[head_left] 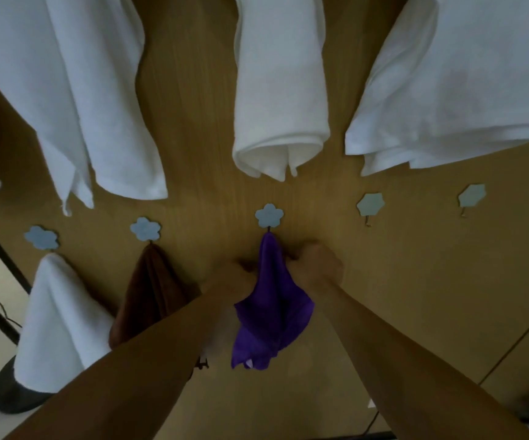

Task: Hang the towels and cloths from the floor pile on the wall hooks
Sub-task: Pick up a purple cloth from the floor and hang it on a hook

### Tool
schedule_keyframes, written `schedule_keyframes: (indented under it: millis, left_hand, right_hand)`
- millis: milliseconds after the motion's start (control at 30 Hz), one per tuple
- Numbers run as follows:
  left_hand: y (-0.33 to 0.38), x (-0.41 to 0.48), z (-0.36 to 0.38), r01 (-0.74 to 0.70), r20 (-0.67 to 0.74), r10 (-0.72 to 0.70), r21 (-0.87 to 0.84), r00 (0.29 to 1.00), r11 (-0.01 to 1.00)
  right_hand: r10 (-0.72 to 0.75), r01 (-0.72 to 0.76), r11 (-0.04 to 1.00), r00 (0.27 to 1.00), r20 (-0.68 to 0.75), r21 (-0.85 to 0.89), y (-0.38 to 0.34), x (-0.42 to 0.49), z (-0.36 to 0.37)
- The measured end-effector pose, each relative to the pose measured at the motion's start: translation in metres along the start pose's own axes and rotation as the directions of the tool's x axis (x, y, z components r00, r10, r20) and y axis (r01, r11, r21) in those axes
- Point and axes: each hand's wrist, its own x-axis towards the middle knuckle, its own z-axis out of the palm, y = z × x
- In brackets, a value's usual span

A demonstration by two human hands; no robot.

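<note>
**Inspector:** Hook count?

**Assistant:** Six pale blue flower-shaped hooks (145,228), in one lower row on the wooden wall (193,90). The sixth is cut by the right edge. The three on the left carry fabric.

**Inspector:** Hanging items?

**Assistant:** Four large white towels (279,90) hang above that row, and their tops run out of frame. The far-left one is mostly cut off. On the lower row, from the left, hang one small white towel (57,312), one brown cloth (152,290) and one purple cloth (272,306).

**Inspector:** Condition of the purple cloth?

**Assistant:** It hangs from the third hook (269,215). It is drawn to a narrow peak at the top and spreads into loose folds below. The colour is deep violet, with a small pale patch near the bottom edge.

**Inspector:** Hands?

**Assistant:** Two, on bare forearms. The left hand (234,277) grips the cloth's left edge just under the hook. The right hand (317,265) grips its right edge at about the same height. The fingers of both are curled in against the fabric.

**Inspector:** Anything that could not be verified?

**Assistant:** The fingertips are hidden behind knuckles and cloth. The metal of the three loaded hooks is covered or barely visible. A dark round object (12,395) sits at bottom left, partly behind the small white towel, and I cannot tell what it is. The frame is dim and soft throughout.
</note>
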Motion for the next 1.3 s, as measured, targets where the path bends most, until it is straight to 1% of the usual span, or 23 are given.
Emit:
schedule_keyframes:
  millis: [33,67,100,167,200,267,300,333,400,467,533,633,700,767,900,967,1067,1100,1167,1200,1233,1267,1300]
  left_hand:
    - [-0.009,-0.002,0.000,-0.074,-0.089,0.093,0.190,0.992,0.979]
    - [-0.015,-0.007,-0.003,-0.125,-0.147,0.176,0.303,0.973,0.945]
    - [-0.019,-0.011,-0.005,-0.147,-0.193,0.228,0.359,0.954,0.922]
    - [-0.025,-0.015,-0.007,-0.205,-0.319,0.316,0.335,0.894,0.920]
    - [-0.026,-0.016,-0.008,-0.262,-0.392,0.349,0.260,0.851,0.929]
    - [-0.020,-0.019,-0.010,-0.441,-0.479,0.421,0.079,0.770,0.894]
    - [-0.015,-0.021,-0.011,-0.533,-0.469,0.483,0.030,0.739,0.846]
    - [-0.010,-0.021,-0.010,-0.610,-0.432,0.557,0.022,0.709,0.792]
    - [-0.004,-0.018,-0.005,-0.685,-0.328,0.663,0.062,0.673,0.726]
    - [-0.003,-0.015,0.001,-0.694,-0.266,0.679,0.051,0.684,0.718]
    - [-0.002,-0.016,0.007,-0.678,-0.240,0.649,-0.062,0.722,0.732]
    - [0.002,-0.017,0.014,-0.616,-0.261,0.563,-0.226,0.784,0.754]
    - [0.005,-0.017,0.017,-0.575,-0.252,0.521,-0.256,0.816,0.777]
    - [0.006,-0.018,0.019,-0.532,-0.224,0.488,-0.228,0.844,0.815]
    - [0.001,-0.024,0.015,-0.475,-0.235,0.441,-0.115,0.866,0.872]
    - [-0.007,-0.023,0.003,-0.442,-0.152,0.425,-0.103,0.892,0.891]
    - [-0.017,-0.020,-0.011,-0.407,-0.007,0.410,-0.141,0.912,0.903]
    - [-0.019,-0.019,-0.011,-0.394,0.021,0.400,-0.136,0.916,0.909]
    - [-0.020,-0.018,-0.005,-0.368,0.051,0.371,-0.059,0.927,0.928]
    - [-0.019,-0.018,-0.002,-0.357,0.058,0.358,-0.012,0.932,0.934]
    - [-0.018,-0.016,0.001,-0.357,0.056,0.355,0.020,0.933,0.934]
    - [-0.017,-0.013,0.002,-0.371,0.042,0.369,0.032,0.928,0.928]
    - [-0.016,-0.012,0.002,-0.396,0.016,0.395,0.026,0.918,0.918]
  right_hand:
    - [-0.064,0.055,0.990,0.996,-0.066,-0.127,0.002,-0.001,0.000]
    - [-0.119,0.090,0.969,0.986,-0.118,-0.229,0.005,-0.003,0.000]
    - [-0.163,0.113,0.945,0.976,-0.142,-0.308,0.009,-0.006,0.003]
    - [-0.236,0.165,0.920,0.957,-0.168,-0.355,0.019,-0.011,0.009]
    - [-0.274,0.211,0.937,0.939,-0.208,-0.280,0.023,-0.013,0.010]
    - [-0.304,0.330,0.943,0.907,-0.292,0.041,0.021,-0.016,0.009]
    - [-0.316,0.378,0.906,0.904,-0.288,0.193,0.017,-0.017,0.009]
    - [-0.356,0.421,0.862,0.899,-0.253,0.281,0.011,-0.018,0.009]
    - [-0.446,0.479,0.824,0.878,-0.173,0.304,0.001,-0.021,0.012]
    - [-0.470,0.490,0.822,0.872,-0.141,0.291,-0.001,-0.019,0.017]
    - [-0.431,0.455,0.827,0.890,-0.147,0.329,-0.002,-0.016,0.019]
    - [-0.354,0.368,0.831,0.928,-0.114,0.417,-0.005,-0.011,0.017]
    - [-0.338,0.316,0.814,0.940,-0.045,0.488,-0.002,-0.010,0.015]
    - [-0.334,0.277,0.828,0.942,0.033,0.488,0.005,-0.012,0.013]
    - [-0.353,0.290,0.909,0.917,0.185,0.299,0.026,-0.019,0.013]
    - [-0.378,0.283,0.904,0.880,0.290,0.319,0.041,-0.024,0.013]
    - [-0.403,0.299,0.901,0.847,0.347,0.315,0.068,-0.032,0.015]
    - [-0.391,0.285,0.912,0.824,0.411,0.295,0.077,-0.034,0.018]
    - [-0.278,0.219,0.961,0.746,0.605,0.171,0.091,-0.039,0.025]
    - [-0.194,0.224,0.974,0.705,0.682,0.046,0.096,-0.040,0.026]
    - [-0.139,0.263,0.962,0.694,0.706,-0.069,0.098,-0.039,0.027]
    - [-0.120,0.293,0.945,0.729,0.674,-0.148,0.098,-0.036,0.024]
    - [-0.153,0.291,0.946,0.786,0.599,-0.140,0.094,-0.033,0.020]
